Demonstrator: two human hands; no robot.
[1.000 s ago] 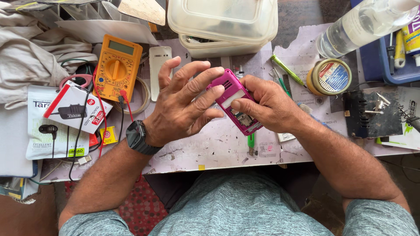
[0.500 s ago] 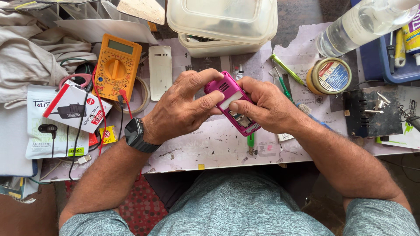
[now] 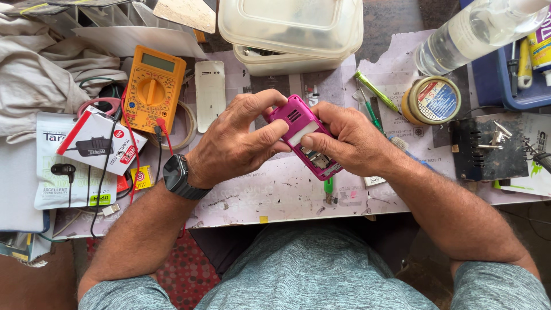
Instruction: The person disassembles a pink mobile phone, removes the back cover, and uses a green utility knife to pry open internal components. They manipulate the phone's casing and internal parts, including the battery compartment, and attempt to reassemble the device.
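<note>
Pink phone (image 3: 298,123), gripped between both hands (image 3: 287,140)

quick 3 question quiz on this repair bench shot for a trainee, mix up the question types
1. True or false: both hands, the left hand and the right hand, grip the pink phone.
2. Multiple choice: what lies just right of the orange multimeter? A) a white back cover B) a roll of tape C) a clear bottle
3. Fill in: the left wrist wears a black ____.

Key
1. True; the phone is open at its lower end, with its insides showing.
2. A
3. watch
</note>
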